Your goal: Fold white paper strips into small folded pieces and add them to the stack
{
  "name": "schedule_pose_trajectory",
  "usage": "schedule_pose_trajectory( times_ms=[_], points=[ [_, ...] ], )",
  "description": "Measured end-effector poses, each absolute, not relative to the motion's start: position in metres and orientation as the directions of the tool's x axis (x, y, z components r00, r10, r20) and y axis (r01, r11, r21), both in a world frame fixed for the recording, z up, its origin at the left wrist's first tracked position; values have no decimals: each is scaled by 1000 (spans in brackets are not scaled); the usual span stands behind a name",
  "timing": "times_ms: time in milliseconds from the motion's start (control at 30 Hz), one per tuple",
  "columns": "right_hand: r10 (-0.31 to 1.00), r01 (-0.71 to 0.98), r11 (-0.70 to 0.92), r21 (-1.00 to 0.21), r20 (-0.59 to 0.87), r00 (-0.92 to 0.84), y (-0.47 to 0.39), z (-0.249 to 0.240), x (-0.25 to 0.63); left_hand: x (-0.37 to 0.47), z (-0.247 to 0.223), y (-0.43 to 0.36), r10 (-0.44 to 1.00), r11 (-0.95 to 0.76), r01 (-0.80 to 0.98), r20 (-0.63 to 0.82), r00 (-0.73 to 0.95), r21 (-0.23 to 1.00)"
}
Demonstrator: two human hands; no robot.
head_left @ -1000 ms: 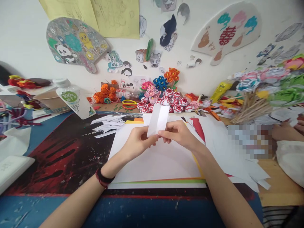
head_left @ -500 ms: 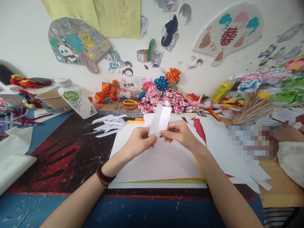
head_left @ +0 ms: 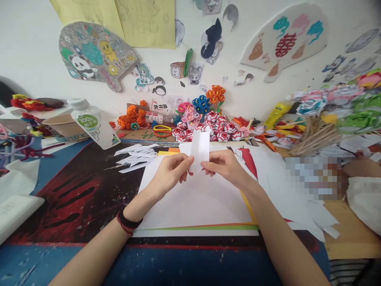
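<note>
A small white paper strip (head_left: 200, 149) with a lengthwise crease stands upright above the stack of sheets. My left hand (head_left: 175, 169) pinches its left edge between thumb and fingers. On the other side, my right hand (head_left: 222, 163) pinches the lower right edge, fingers curled behind. Below both hands lies a large white sheet (head_left: 196, 206), with green, orange and yellow sheets showing at its edges. To the left, a pile of cut white strips (head_left: 135, 155) rests on the dark mat.
Red-and-white paper flowers (head_left: 223, 133) and other craft flowers line the back by the wall. A white bottle (head_left: 94, 125) leans at the back left. White paper scraps (head_left: 315, 218) lie at the right, near a white bag (head_left: 364, 200).
The paper strip has turned from a slant to nearly upright. My left hand has moved a little up and left, its thumb now higher on the strip's edge.
</note>
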State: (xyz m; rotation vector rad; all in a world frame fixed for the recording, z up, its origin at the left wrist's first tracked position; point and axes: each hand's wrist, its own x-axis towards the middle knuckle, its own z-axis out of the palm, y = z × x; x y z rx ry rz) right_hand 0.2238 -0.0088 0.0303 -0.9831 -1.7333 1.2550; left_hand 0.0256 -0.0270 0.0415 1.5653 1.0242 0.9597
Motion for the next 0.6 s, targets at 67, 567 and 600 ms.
schedule_pose_trajectory(
  times_ms=[67,567,600],
  points=[
    [896,155,242,-958,159,-415,-8,29,223,25,40,-27,942,-137,145,84,324,980],
    [934,59,88,-994,62,-351,-5,26,223,13,26,-23,554,-745,636,718,422,202],
    [933,61,83,-995,56,-356,-5,27,223,11,26,-21,493,-767,633,728,477,104]
  ],
)
